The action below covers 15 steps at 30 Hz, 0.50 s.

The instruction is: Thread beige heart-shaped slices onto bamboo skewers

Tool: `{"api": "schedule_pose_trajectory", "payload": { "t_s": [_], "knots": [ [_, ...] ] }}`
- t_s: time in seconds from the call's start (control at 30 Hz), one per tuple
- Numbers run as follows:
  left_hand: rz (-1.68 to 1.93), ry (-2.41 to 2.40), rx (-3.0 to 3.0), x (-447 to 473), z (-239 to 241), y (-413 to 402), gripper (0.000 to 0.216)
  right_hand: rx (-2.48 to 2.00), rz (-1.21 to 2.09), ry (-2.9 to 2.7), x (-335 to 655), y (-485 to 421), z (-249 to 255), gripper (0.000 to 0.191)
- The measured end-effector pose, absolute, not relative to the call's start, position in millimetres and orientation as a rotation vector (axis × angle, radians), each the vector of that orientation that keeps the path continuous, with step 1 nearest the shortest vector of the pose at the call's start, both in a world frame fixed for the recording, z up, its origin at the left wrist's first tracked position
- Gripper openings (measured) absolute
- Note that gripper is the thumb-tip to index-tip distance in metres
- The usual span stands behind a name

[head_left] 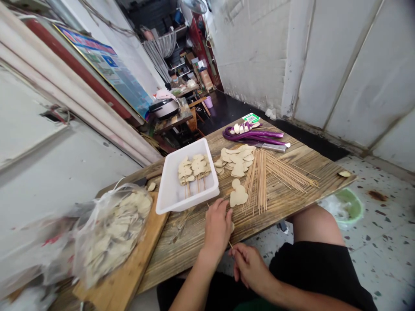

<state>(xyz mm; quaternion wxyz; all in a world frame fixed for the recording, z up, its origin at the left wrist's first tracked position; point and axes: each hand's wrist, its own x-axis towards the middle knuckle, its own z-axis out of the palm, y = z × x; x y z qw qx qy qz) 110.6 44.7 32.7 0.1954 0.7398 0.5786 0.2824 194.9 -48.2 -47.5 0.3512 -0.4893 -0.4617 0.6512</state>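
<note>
The table (292,190) is showing rough, weathered wood, deep-grained and matt. Left of centre, the white tray (168,190) is gleaming like smooth plastic. The loose skewers (259,181) are looking like dry, pale bamboo, as is the single skewer (230,245) pinched in the right hand (249,263). At lower left the clear bag (106,233) is crinkling and catching light — thin glossy plastic — over a smoother wooden board (136,268). Upper centre, the purple aubergines (253,136) are shining beside a glinting metal knife blade (274,147).

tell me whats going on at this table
A seated person seems to be skewering pale slices. The left hand holds a slice at the table edge; the right hand holds a skewer pointed into it. The white tray holds filled sticks, with loose slices and bare skewers beside it.
</note>
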Motion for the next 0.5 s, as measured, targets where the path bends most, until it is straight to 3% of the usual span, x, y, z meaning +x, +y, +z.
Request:
{"api": "schedule_pose_trajectory", "payload": {
  "t_s": [0.17,0.33,0.5],
  "knots": [
    [0.787,1.526,2.072,136,29,73,0.043,-1.259,1.662,-1.216,196,-49,-48,0.031],
    [0.538,1.626,2.17,140,32,93,0.048,-1.259,1.638,-1.225,197,-47,-49,0.03],
    [0.406,1.613,2.184,137,34,94,0.019,-1.254,1.615,-1.236,198,-47,-49,0.03]
  ]
}}
